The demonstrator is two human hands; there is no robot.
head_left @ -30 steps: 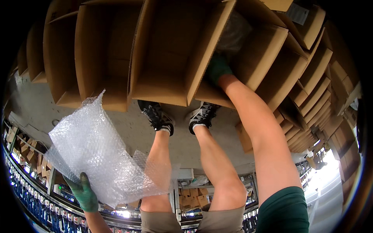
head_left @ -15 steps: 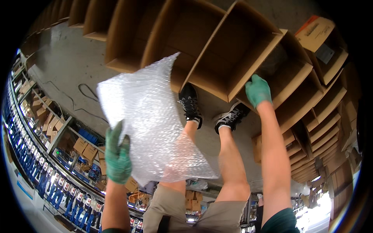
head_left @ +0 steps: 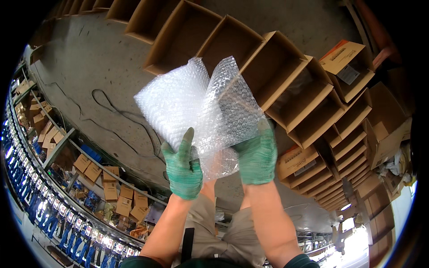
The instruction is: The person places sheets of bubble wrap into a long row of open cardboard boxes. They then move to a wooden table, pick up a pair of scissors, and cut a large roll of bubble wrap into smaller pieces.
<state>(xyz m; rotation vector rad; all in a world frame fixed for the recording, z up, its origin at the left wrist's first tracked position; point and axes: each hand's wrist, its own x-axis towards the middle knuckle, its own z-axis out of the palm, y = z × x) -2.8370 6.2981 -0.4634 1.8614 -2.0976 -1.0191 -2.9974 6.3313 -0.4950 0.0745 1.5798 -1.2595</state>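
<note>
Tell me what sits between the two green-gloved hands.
In the head view, the bubble wrap sheet fills the gap: the left hand and the right hand each grip its lower edge, and its crumpled bottom hangs between them.

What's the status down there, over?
Left hand and right hand, both gloved, gripping bubble wrap sheet. Sheet folding in middle. Open cardboard boxes beyond; nothing blocking.

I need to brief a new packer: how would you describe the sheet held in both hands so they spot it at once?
Start at the long row of open brown cardboard boxes on the grey concrete floor. In front of them, the left hand and right hand, both in green gloves, grip one bubble wrap sheet. It is the only clear, dimpled, folding thing among stiff brown boxes.
</note>
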